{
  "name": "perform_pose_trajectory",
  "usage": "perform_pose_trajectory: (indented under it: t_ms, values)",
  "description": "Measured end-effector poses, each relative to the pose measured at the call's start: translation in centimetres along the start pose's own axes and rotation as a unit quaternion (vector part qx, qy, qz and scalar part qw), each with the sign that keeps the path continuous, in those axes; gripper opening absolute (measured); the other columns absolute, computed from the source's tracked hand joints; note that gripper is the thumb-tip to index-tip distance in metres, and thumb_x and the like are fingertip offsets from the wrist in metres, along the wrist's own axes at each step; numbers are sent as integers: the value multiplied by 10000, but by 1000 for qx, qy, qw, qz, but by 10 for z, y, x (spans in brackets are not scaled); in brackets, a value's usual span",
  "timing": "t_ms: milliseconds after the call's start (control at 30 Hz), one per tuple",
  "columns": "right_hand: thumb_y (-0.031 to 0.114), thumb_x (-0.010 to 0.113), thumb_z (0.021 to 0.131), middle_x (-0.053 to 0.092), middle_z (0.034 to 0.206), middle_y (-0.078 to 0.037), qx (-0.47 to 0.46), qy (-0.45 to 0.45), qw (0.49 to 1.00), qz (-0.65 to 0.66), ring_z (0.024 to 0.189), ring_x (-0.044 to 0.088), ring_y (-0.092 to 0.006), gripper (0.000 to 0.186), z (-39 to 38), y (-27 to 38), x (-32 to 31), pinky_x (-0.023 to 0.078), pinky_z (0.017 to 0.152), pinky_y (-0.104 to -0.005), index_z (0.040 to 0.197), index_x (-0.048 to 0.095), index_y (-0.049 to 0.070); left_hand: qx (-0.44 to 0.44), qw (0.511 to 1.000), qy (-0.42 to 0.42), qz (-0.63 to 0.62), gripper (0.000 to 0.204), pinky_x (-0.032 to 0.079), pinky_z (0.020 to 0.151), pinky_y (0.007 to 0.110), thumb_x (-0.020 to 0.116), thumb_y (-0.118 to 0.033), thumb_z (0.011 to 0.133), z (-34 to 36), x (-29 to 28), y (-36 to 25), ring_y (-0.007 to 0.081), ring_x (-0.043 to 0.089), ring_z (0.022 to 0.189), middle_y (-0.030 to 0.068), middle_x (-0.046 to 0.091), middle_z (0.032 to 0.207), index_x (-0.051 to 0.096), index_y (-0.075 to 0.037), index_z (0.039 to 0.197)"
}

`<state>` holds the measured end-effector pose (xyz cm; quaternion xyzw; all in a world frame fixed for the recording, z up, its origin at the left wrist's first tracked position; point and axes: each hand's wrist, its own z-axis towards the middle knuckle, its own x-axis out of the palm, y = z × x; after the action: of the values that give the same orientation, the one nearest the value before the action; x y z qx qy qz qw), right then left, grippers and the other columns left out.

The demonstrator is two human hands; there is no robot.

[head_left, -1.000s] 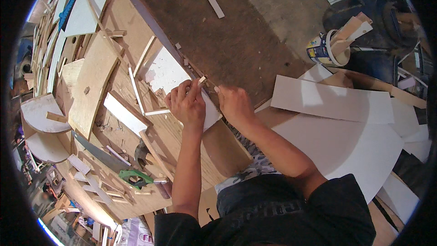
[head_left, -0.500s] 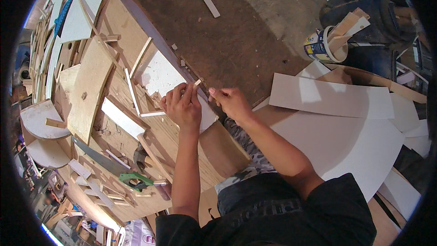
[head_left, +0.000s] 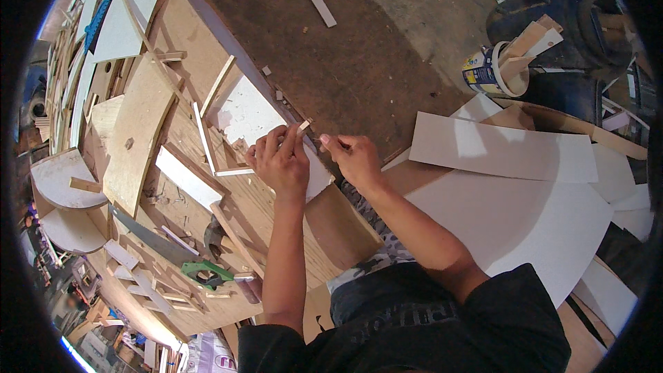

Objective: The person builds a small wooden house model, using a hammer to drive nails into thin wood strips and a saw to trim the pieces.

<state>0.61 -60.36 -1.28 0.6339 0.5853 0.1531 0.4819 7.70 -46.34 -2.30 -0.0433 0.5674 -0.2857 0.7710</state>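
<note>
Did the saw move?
No. Against the table under it, the saw lies in the same spot, pointing the same way; it shifted neither left nor right.

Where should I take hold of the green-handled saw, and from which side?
I'd take the green handle, coming from above on the near side, toward the picture's lower edge: its looped shape looks easy to wrap around, and the blade runs away toward the upper left. Mind the brown cylindrical grip close on its right.
</note>
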Motion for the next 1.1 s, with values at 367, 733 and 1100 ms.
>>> perform_pose_trajectory:
  t_ms: [367,733,1100]
  values:
    - [311,656,1048,726,742,-181,-75,14,993,-90,737,757,-290,305,0,10,-1,562,680,-458,1073,795,40,9,1000,-7,10,157,422,917,393,840,-206,860,0,1,1,177,672,946,-51,746,1012,853,-229,1015]
    - [76,553,989,730,1129,-276,-151,-9,946,-288,899,749,-479,283,-12,40,-4,621,782,-567,1251,654,37,12,1000,5,1,241,417,979,436,819,-147,834,-3,4,3,181,664,981,-73,729,1037,823,-248,1053]
    - [112,506,1026,750,1049,-312,-81,101,914,-385,971,768,-447,297,-8,100,-15,636,820,-528,1081,742,-61,15,1000,16,18,217,397,986,459,780,-135,838,-8,5,-1,158,649,999,-97,722,1033,805,-259,1015]
